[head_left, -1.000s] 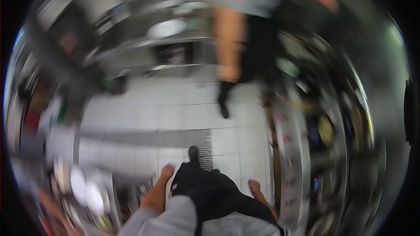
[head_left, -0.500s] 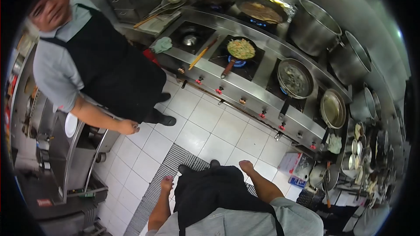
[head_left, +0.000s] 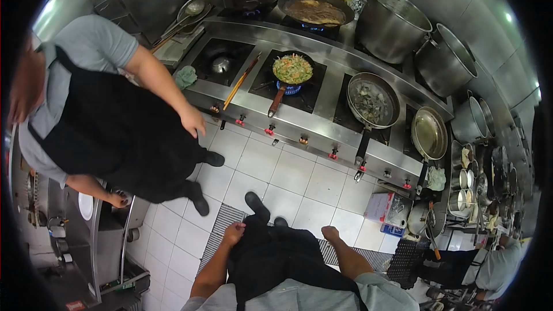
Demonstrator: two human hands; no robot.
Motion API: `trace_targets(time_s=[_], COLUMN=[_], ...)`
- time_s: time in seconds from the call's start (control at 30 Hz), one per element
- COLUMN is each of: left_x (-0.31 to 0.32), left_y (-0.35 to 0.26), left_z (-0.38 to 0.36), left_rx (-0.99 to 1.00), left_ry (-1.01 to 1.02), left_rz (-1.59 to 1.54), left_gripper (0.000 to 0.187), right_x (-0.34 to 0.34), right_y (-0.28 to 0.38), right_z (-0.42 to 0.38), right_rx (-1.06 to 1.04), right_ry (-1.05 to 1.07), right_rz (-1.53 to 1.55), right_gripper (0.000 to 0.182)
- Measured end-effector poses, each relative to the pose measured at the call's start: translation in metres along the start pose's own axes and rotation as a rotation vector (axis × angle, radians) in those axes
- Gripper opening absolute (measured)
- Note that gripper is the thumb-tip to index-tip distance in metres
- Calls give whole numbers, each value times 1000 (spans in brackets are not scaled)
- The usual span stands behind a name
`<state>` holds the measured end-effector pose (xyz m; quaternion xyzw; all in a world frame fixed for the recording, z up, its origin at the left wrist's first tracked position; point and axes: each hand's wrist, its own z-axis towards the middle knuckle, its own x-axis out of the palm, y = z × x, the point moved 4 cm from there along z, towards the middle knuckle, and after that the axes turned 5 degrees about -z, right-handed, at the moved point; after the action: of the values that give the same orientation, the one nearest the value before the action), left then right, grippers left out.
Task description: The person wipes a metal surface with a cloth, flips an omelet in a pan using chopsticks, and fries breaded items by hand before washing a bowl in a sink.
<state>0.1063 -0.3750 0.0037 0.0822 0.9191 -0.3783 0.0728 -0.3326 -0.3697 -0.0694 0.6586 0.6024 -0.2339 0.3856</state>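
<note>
Beside my black apron [head_left: 271, 259], my left hand [head_left: 233, 234] hangs over the floor with its fingers curled in, and nothing shows in it. On the other side, my right hand [head_left: 330, 233] is also closed, apart from the stove. Ahead on the stove [head_left: 311, 124] stands a small frying pan [head_left: 278, 99] of shredded vegetables [head_left: 292, 69] over a blue flame. To its right is a larger frying pan [head_left: 374, 101] with liquid and dark pieces. Another pan [head_left: 430, 133] holds yellowish liquid. Chopsticks [head_left: 241, 83] lie left of the vegetables.
A co-worker in a black apron [head_left: 115, 132] stands close on the left. Tall pots [head_left: 394, 26] and a wok [head_left: 315, 11] line the back row. A box [head_left: 380, 206] sits on the floor at right. Another person [head_left: 498, 270] is at far right.
My view has shifted and I have stepped closer to the stove. My left hand has risen. The co-worker has turned, with one arm now toward the stove. Another person has appeared at lower right.
</note>
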Motion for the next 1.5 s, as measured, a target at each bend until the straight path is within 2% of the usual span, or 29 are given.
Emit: trace_targets(time_s=[0.1,0.13,0.17,0.2,0.23,0.27,0.3,0.37,0.4,0.47,0.5,0.53,0.6,0.63,0.7,0.73,0.8,0.83,0.9,0.93,0.97,1.0,1.03,1.1,1.17,1.23,1.27,1.37,1.5], left_x=[-17,-25,-31,-41,-51,-60,-66,-78,-81,-85,-85,-87,-90,-95,-107,-116,-144,-160,-200,-216,-230,-240,-242,-246,-247,-245,-242,-235,-247], left_y=[48,29,12,-8,-20,38,23,-19,-4,-44,-71,-93,-118,-147,-171,-178,-180,-177,-172,-164,-163,-156,-156,-135,-120,-76,-59,-53,-89], left_z=[39,32,30,26,26,72,73,79,112,126,132,139,156,148,154,161,177,184,198,202,199,193,189,173,151,142,134,123,150], left_rx=[-66,-3,4,-40,-89,-146,-144,-122,-67,-35,-17,11,50,48,20,68,129,121,137,136,151,27,19,-210,-281,-385,-429,-446,-187], left_ry=[24,-56,-47,-117,-186,-172,-165,-71,-46,30,101,134,167,158,146,103,73,76,-124,-223,-357,-433,-432,-468,-422,-565,-585,-491,-369], left_rz=[38,234,230,297,365,340,339,172,208,139,69,49,-1,4,-77,-43,-107,-113,-132,-141,-239,-312,-312,-497,-533,-691,-711,-503,-43], left_gripper=[20,22,22,23,24,26,26,24,24,23,23,23,24,26,26,27,25,25,19,17,16,18,18,20,22,23,23,21,20], right_x=[-23,-26,-32,-41,-48,-54,-61,-129,-141,-250,-287,-324,-360,-368,-387,-392,-378,-378,-386,-384,-389,-382,-381,-392,-392,-377,-377,-398,-388], right_y=[19,24,30,39,47,59,75,126,148,214,237,256,263,257,267,267,282,283,284,263,247,243,242,266,264,249,260,293,280], right_z=[8,14,23,31,44,62,74,99,131,140,152,164,216,248,272,280,302,299,288,295,293,292,289,268,271,288,288,273,284], right_rx=[-53,-14,24,172,182,-29,-243,-68,-289,-16,1,-28,111,251,468,464,256,266,243,173,158,229,290,301,314,429,375,321,431], right_ry=[-13,96,199,227,225,102,-22,-95,-201,-397,-520,-642,-863,-757,-518,-523,-116,-112,66,57,-144,-216,-289,-52,-104,-253,-156,-44,-247], right_rz=[-151,-160,-169,48,45,-89,-220,179,-79,428,651,724,621,743,1368,1354,1952,1946,1920,1921,1768,1675,1581,1658,1640,1533,1604,1760,1514], right_gripper=[16,20,25,24,24,21,18,23,30,45,55,62,67,76,51,51,28,28,25,26,29,29,30,32,34,33,31,28,25])
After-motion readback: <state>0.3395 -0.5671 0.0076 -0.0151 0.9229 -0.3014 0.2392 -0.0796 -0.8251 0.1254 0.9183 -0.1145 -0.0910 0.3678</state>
